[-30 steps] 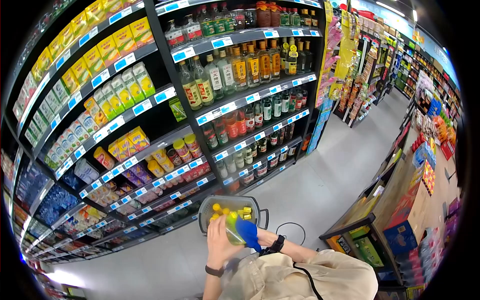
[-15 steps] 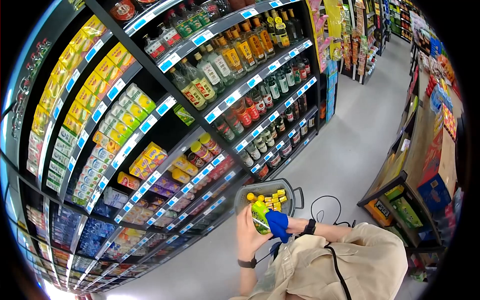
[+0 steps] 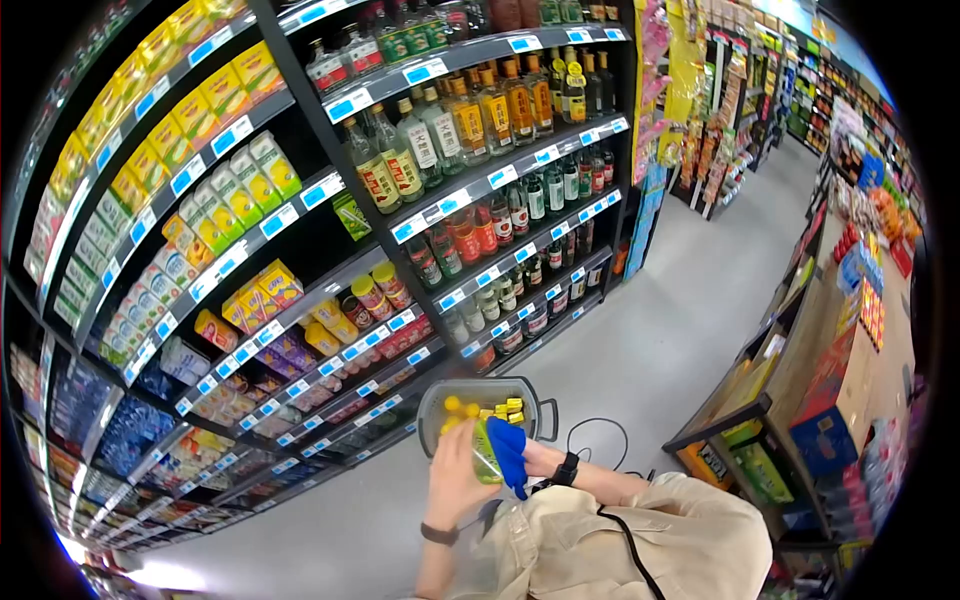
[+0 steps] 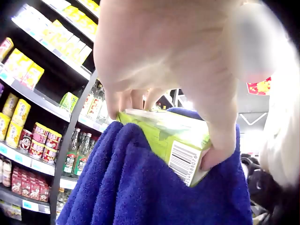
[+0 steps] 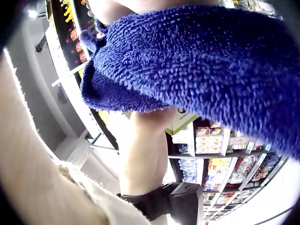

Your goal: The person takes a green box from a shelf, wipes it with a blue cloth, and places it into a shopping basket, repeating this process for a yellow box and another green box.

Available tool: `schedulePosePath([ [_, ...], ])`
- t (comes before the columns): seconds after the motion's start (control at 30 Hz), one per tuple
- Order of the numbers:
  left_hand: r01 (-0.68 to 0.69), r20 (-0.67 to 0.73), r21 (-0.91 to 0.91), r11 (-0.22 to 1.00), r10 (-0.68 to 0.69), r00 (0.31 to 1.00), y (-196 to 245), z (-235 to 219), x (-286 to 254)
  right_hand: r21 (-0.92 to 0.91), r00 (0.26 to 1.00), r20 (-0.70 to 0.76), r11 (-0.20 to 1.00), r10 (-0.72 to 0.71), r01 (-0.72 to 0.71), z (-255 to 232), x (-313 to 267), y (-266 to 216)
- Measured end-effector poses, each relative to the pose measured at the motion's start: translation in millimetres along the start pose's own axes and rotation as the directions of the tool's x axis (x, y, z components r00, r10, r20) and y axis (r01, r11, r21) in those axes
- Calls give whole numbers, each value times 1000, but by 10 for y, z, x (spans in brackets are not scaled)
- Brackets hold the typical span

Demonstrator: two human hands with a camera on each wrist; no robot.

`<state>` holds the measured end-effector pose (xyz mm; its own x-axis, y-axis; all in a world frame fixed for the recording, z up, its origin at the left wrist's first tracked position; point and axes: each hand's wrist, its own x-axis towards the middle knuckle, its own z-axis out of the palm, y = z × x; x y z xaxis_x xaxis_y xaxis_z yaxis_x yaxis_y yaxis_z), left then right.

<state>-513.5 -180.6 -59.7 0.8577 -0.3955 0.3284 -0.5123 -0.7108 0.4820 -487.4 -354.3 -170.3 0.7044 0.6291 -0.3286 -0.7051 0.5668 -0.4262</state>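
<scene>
In the head view my left hand (image 3: 455, 472) grips a green carton (image 3: 485, 458) in front of my body. The left wrist view shows fingers along one side of the carton (image 4: 159, 138) and the thumb at its end, beside a barcode. A blue towel (image 3: 508, 455) is held against the carton by my right hand (image 3: 541, 460). Fuzzy folds of this towel (image 5: 197, 61) hide most of the right fingers in the right wrist view. A green corner of the carton (image 5: 180, 123) shows below it.
A grey basket (image 3: 428, 405) holding yellow items stands beyond my hands, partly covered by them. Shelves of boxes, cans and bottles (image 3: 420, 145) rise in front and to the left. A wooden display (image 3: 780, 360) stands at right. A black cable (image 3: 625, 440) loops on the floor.
The carton has turned between my hands, showing its broad face half a second ago and a narrower part now. The towel stays against it. The head view swung and came back.
</scene>
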Motion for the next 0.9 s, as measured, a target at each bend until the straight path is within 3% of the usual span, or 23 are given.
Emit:
schedulePosePath([
  [0.03,7,-27,1,1000,-7,1000,-8,-16,20,-17,1000,11,1000,-1,1,184,-83,-75],
  [0.1,16,-76,6,1000,-16,997,-27,-63,73,-49,998,-24,997,51,-52,-189,157,92],
  [0.13,33,-98,8,999,-32,995,-45,-87,98,-50,996,-83,998,37,-41,-115,135,104],
  [0.17,29,-123,30,999,-25,992,-61,-125,138,-88,994,106,996,-3,13,-168,106,63],
  [0.23,42,-162,77,996,-29,986,-82,-181,211,-3,999,35,1000,10,-10,13,53,78],
  [0.27,51,-170,89,995,-35,985,-116,-169,230,31,985,173,1000,-11,6,-145,138,143],
  [0.3,16,-184,111,994,5,983,-134,-141,250,-3,989,134,998,-69,70,-177,177,170],
  [0.4,1,-59,37,999,1,998,-74,-131,253,-9,989,130,997,-73,74,-121,52,140],
  [0.5,-13,31,-29,1000,14,999,-86,-93,192,-157,992,109,984,-61,78,0,-92,42],
  [0.53,-32,47,-57,998,35,998,-44,-106,183,-76,973,225,995,-44,63,-63,-61,21],
  [0.63,-31,77,-66,997,36,996,-7,10,91,30,998,-5,997,-68,69,278,-285,-92],
  [0.67,-23,70,-59,998,27,997,3,43,67,133,993,105,990,-56,42,68,-180,-28],
  [0.7,-31,51,-60,998,34,998,22,55,64,105,983,144,989,-116,102,-35,-142,21],
  [0.77,-37,16,-67,997,38,999,75,64,40,42,980,100,985,-173,169,-164,-70,116],
  [0.9,-37,-21,-69,997,36,999,115,65,-36,109,989,83,988,-121,112,-182,-2,171],
])
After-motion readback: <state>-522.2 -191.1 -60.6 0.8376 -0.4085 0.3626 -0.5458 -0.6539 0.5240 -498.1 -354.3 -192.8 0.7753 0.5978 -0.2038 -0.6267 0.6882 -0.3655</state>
